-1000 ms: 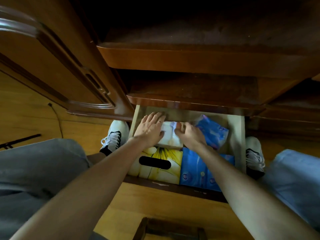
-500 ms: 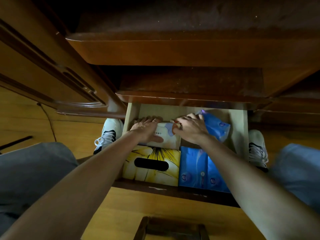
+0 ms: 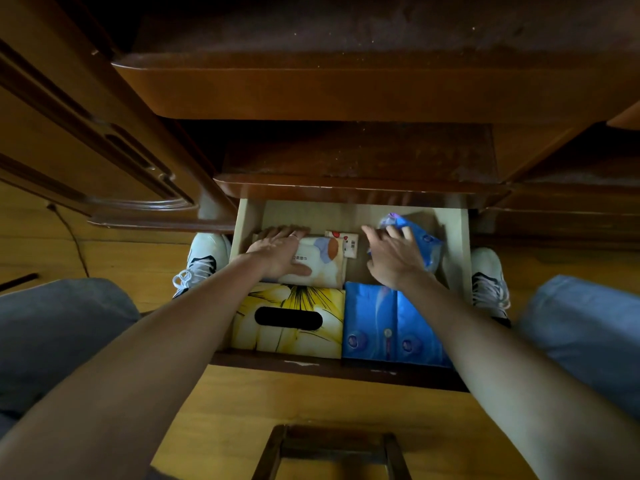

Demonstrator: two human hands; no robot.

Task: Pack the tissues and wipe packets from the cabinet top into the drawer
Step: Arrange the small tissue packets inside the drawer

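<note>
- Open drawer, nearly packed tight.
- Left hand flat, fingers spread, pressing white wipe packet down at back.
- Right hand loosely curled around blue tissue pack, likely tucking into remaining gap.

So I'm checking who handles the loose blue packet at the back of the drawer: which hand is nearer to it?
The right. The right hand lies on the loose blue packet, fingers over its near edge. The left hand rests across the drawer on the white wipe packet.
</note>
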